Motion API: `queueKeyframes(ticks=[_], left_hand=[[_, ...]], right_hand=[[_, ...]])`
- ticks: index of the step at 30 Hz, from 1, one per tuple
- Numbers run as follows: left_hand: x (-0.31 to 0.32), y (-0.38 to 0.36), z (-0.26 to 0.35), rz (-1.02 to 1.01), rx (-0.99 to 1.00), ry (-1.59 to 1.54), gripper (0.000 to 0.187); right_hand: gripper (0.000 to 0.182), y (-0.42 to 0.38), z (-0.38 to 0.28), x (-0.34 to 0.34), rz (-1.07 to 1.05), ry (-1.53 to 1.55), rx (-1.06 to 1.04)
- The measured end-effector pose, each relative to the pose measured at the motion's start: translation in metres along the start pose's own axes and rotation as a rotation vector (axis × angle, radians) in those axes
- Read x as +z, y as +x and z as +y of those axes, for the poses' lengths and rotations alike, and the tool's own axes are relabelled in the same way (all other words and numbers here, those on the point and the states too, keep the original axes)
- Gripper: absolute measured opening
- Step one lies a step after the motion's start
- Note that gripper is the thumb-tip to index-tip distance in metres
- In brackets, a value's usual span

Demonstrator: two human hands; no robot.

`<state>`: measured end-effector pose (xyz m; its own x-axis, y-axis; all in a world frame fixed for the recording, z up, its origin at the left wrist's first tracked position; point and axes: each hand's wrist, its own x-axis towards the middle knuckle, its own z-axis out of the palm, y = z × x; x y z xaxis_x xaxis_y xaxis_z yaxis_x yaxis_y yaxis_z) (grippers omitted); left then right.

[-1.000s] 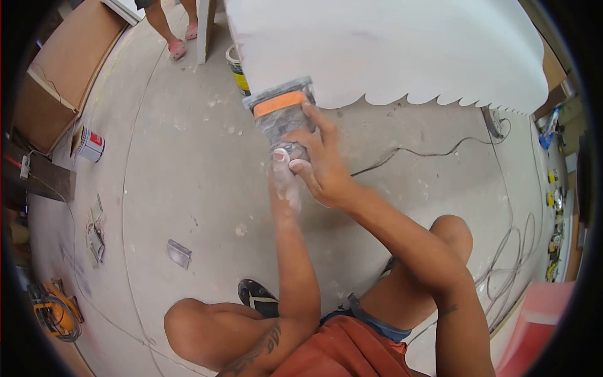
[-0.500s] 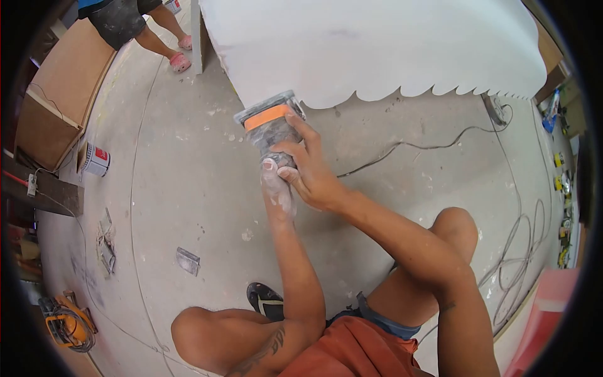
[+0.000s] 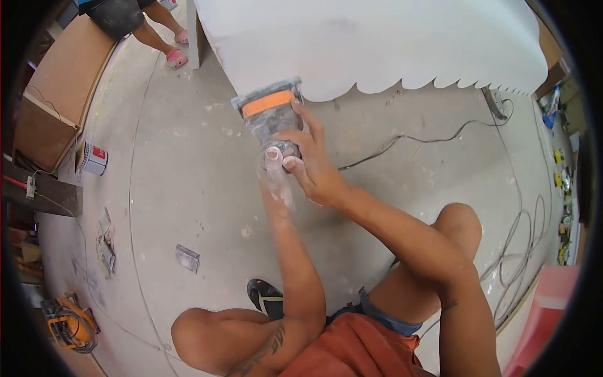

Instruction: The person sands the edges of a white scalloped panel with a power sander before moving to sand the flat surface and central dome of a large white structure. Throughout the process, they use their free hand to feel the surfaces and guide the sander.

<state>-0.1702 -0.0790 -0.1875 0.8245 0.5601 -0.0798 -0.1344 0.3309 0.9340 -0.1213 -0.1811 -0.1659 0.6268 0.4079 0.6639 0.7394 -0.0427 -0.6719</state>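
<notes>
Between both hands I hold a dusty electric sander [image 3: 274, 122], grey with an orange band. Its flat pad points away from me and overlaps the lower left edge of a large white panel [image 3: 377, 47] with a scalloped lower border. My left hand [image 3: 275, 179], coated in white dust, is closed round the sander's near end, its thumb on top. My right hand [image 3: 319, 160] grips the body from the right, fingers reaching toward the orange band. A dark cord [image 3: 402, 139] trails from behind my right hand across the floor.
A person in pink clogs [image 3: 177, 58] stands at the back left. A paint bucket [image 3: 93, 158], a grey block [image 3: 187, 258] and an orange power tool [image 3: 72, 323] are on the left. Coiled cable [image 3: 518, 251] lies on the right, near bottles along the wall.
The sander and both hands have shifted slightly away from me along the panel's edge, and the sander has tilted a little. My grip is the same.
</notes>
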Motion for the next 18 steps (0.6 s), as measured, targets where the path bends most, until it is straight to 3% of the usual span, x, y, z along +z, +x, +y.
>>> queueKeyframes(ticks=[3, 5, 14, 18], left_hand=[[-0.002, 0.002, 0.008, -0.083, 0.055, 0.109, 0.078], [0.003, 0.002, 0.006, 0.009, 0.007, 0.091, 0.077], [0.002, -0.003, 0.020, -0.041, 0.058, 0.239, 0.080], [0.009, 0.000, 0.002, 0.040, 0.014, 0.008, 0.086]], right_hand=[[0.038, 0.000, 0.006, 0.005, 0.040, 0.048, -0.016], [0.039, -0.003, 0.010, 0.005, 0.025, 0.023, -0.024], [0.041, -0.002, 0.011, 0.003, 0.048, 0.028, -0.032], [0.041, -0.006, 0.014, 0.002, -0.020, -0.043, -0.019]])
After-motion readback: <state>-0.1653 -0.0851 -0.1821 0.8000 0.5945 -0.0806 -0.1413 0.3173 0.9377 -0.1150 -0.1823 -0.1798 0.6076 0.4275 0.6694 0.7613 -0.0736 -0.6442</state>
